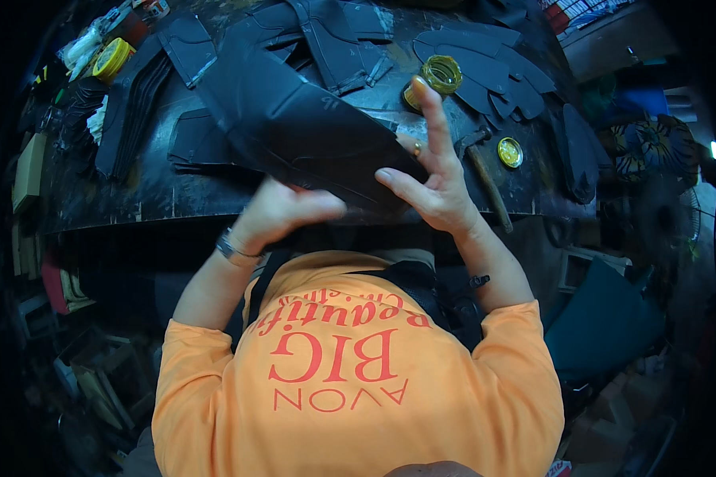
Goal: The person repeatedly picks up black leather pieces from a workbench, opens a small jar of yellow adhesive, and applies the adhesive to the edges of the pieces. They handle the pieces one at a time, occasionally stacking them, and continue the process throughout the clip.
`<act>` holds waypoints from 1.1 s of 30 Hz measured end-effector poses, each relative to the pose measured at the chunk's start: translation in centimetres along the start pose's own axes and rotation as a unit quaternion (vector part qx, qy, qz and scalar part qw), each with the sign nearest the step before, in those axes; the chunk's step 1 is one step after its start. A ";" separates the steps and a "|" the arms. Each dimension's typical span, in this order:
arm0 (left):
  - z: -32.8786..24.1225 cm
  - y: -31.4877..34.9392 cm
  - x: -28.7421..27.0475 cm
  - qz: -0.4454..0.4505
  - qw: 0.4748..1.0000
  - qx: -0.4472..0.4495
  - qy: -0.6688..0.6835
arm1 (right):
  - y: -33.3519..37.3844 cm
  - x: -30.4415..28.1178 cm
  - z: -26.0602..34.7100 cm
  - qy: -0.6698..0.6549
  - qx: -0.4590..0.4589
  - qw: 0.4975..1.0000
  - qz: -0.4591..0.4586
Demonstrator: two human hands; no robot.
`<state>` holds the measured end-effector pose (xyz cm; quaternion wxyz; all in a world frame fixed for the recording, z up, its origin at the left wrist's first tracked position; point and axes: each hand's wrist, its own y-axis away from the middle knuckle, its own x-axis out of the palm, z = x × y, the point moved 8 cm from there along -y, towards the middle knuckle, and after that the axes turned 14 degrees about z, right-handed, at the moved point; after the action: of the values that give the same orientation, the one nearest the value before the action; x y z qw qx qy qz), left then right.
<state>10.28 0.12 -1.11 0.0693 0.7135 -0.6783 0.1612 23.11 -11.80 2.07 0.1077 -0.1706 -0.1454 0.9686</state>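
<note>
A large black leather boot-upper piece (294, 119) is held up at a tilt over the near side of the workbench. My left hand (290, 213), slightly blurred, grips its lower edge, with the fingers hidden behind it. At the piece's right end my right hand (437, 187) pinches it, thumb on the front face and index finger raised. That raised fingertip is close to an open yellow-rimmed glass jar (441, 73), and I cannot tell whether they touch. A hammer (489, 179) lies right of my right hand, beside a round yellow lid (510, 152).
Black cut pieces (485, 67) spread over the dark workbench (151, 208), with a stack (131, 111) at left. A yellow tub (113, 60) stands at far left. Off the bench's right side are a fan (668, 211) and a dark green sheet (601, 318).
</note>
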 end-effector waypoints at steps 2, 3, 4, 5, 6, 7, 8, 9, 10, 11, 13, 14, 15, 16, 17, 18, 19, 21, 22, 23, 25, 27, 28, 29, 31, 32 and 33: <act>2.7 0.0 1.1 0.003 0.990 -0.100 -0.097 | -1.1 -0.5 0.4 0.037 0.015 0.999 0.009; 3.9 0.1 0.8 -0.010 0.986 -0.151 -0.076 | -1.4 -1.3 0.1 0.081 0.058 0.995 0.000; 4.5 -0.2 0.5 -0.023 0.987 -0.157 -0.027 | -1.6 -2.9 -0.1 0.120 0.111 0.986 0.009; 5.0 -0.3 0.2 -0.046 0.986 -0.160 0.012 | -1.9 -4.1 0.1 0.159 0.125 0.979 0.025; 5.2 -0.4 -0.1 -0.064 0.985 -0.150 0.059 | -2.6 -6.6 0.2 0.241 0.122 0.961 -0.050; 5.7 -0.5 -0.5 -0.090 0.978 -0.153 0.109 | -3.2 -8.6 0.8 0.356 0.119 0.924 -0.080; 5.2 -1.0 -0.5 -0.084 0.983 -0.098 0.134 | -3.4 -9.3 1.4 0.480 0.100 0.869 -0.063; 5.1 -1.2 -0.5 -0.083 0.982 -0.083 0.145 | -3.6 -10.0 1.4 0.589 0.116 0.798 -0.054; 5.1 -1.4 -0.4 -0.082 0.982 -0.068 0.156 | -4.0 -10.4 0.7 0.615 0.126 0.777 -0.036; 5.1 -1.6 -0.2 -0.078 0.981 -0.054 0.169 | -4.4 -10.7 0.0 0.640 0.136 0.756 -0.021; 5.1 -1.9 0.0 -0.077 0.979 -0.045 0.186 | -4.9 -11.0 -1.1 0.674 0.157 0.722 0.006; 5.0 -2.0 0.2 -0.066 0.977 -0.031 0.198 | -5.1 -11.0 -1.6 0.682 0.168 0.711 0.017; 5.2 -1.9 0.1 -0.078 0.977 -0.050 0.192 | -5.2 -10.9 -2.0 0.696 0.175 0.696 0.026; 5.3 -1.9 0.1 -0.082 0.977 -0.058 0.189 | -5.2 -10.9 -2.3 0.688 0.183 0.702 0.027; 5.3 -1.8 0.0 -0.086 0.977 -0.066 0.185 | -5.3 -10.9 -2.5 0.685 0.186 0.704 0.024; 5.3 -1.7 -0.1 -0.090 0.976 -0.070 0.183 | -5.4 -11.0 -2.5 0.683 0.185 0.706 0.019; 5.3 -1.7 -0.1 -0.092 0.976 -0.073 0.182 | -5.4 -11.0 -2.3 0.673 0.176 0.718 0.014; 5.3 -1.8 -0.1 -0.095 0.976 -0.075 0.183 | -5.2 -11.1 -1.7 0.650 0.157 0.744 0.002; 5.3 -1.9 -0.1 -0.095 0.975 -0.073 0.186 | -5.0 -11.0 -0.8 0.645 0.132 0.753 -0.016; 5.3 -2.0 0.0 -0.094 0.974 -0.070 0.191 | -4.8 -10.9 0.0 0.637 0.112 0.762 -0.033; 5.2 -2.2 0.0 -0.099 0.973 -0.068 0.195 | -3.8 -10.4 1.7 0.564 0.078 0.819 -0.073; 5.2 -2.4 0.1 -0.101 0.972 -0.063 0.200 | -2.1 -9.2 2.7 0.423 0.050 0.897 -0.118; 5.1 -2.5 0.1 -0.101 0.972 -0.061 0.203 | -1.5 -8.1 2.9 0.373 0.041 0.920 -0.116; 5.1 -2.5 0.2 -0.098 0.971 -0.059 0.209 | -0.9 -7.1 2.9 0.322 0.032 0.940 -0.114; 5.1 -2.6 0.1 -0.104 0.971 -0.060 0.205 | -0.3 -5.2 2.8 0.313 0.020 0.944 -0.100; 4.9 -2.7 0.2 -0.097 0.971 -0.051 0.211 | 0.0 -4.6 3.1 0.332 0.005 0.937 -0.107; 5.1 -2.6 0.1 -0.105 0.970 -0.058 0.212 | 0.2 -4.2 3.2 0.345 -0.005 0.932 -0.110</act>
<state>13.59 -1.36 -5.52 0.2688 0.7253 -0.5776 0.2609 25.77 -13.81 6.11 0.2558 -0.4774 -0.1223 0.8317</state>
